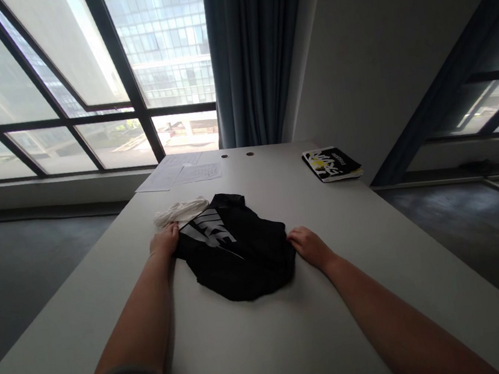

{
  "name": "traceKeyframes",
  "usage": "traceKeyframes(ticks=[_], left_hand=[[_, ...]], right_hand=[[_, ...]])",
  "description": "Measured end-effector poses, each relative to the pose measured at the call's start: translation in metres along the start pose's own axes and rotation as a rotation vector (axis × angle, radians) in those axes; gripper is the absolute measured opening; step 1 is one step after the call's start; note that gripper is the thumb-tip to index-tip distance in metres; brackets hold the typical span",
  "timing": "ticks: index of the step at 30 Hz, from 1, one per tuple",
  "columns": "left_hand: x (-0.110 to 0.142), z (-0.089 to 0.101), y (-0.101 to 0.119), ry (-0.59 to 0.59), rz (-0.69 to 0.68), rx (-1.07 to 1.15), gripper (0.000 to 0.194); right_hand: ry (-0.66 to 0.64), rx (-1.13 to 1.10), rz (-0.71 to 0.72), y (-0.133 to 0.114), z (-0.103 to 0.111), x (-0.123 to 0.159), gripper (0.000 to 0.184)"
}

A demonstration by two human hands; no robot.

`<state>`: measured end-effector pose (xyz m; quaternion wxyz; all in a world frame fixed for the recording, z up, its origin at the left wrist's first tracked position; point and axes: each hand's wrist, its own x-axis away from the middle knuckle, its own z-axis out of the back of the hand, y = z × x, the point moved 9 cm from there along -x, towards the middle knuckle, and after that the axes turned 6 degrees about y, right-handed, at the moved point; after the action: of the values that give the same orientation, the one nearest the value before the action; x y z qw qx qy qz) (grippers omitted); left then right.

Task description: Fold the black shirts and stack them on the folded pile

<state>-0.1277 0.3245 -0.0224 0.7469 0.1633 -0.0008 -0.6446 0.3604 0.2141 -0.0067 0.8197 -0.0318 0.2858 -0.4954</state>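
Observed black garment (pixel 245 252) on counter (pixel 242 345), between left hand (pixel 164 241) and right hand (pixel 310 246), with long axis unclear. Noted both clamped on its opposite edges, with neither nearer. Logged white cloth (pixel 184 210) just beyond left hand.

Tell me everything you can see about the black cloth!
The black cloth lies rumpled on the white table, soft-looking and creased, with an uneven outline. Big grey lettering slants across its left part. The right hand pinches its right edge; the left hand touches its left edge. A bunched white cloth lies against its far left side. I can't tell what garment it is.
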Motion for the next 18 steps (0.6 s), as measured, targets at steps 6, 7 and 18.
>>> traceKeyframes(ticks=[6, 7, 18], left_hand=[[-0.022, 0.000, -0.041, -0.084, 0.048, -0.063, 0.059], [-0.025, 0.000, -0.045, -0.104, 0.057, -0.070, 0.061], [-0.012, 0.030, -0.038, 0.189, 0.152, -0.011, 0.056]], right_hand=[[0.076, 0.210, -0.277, 0.098, 0.059, 0.063, 0.027], [0.124, 0.259, -0.348, 0.116, 0.072, 0.074, 0.027], [0.179, 0.234, -0.148, 0.017, 0.058, 0.045, 0.039]])
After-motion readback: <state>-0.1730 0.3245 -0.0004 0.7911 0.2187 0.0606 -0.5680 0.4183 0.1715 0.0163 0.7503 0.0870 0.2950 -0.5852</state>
